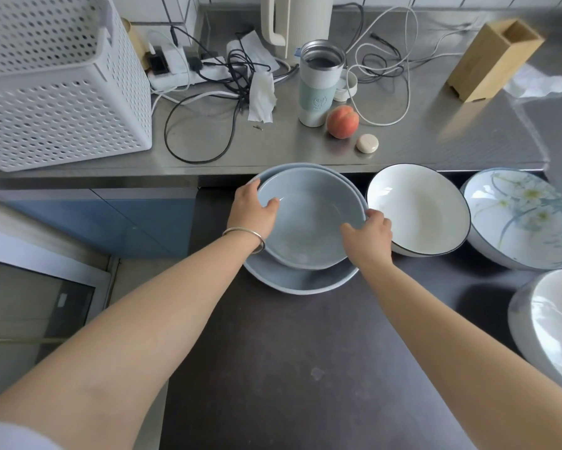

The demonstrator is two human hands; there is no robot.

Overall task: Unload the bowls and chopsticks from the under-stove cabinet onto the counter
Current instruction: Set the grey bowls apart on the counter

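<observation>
Your left hand grips the left rim of the smaller grey-blue bowl, thumb curled inside; your right hand pinches the right rim directly opposite, fingers hooked over the edge; so the bowl sits squarely between your two grips, neither hand nearer than the other. It rests tilted inside the larger grey-blue bowl, which stands on the dark surface below the steel counter; whether the two touch all round you cannot tell. The counter lies straight ahead and above; the bare stretch in front of the peach looks the closest landing spot. Just to the right, the black-rimmed white bowl nearly touches your right knuckles; judge the lift as straight up first, then forward.
</observation>
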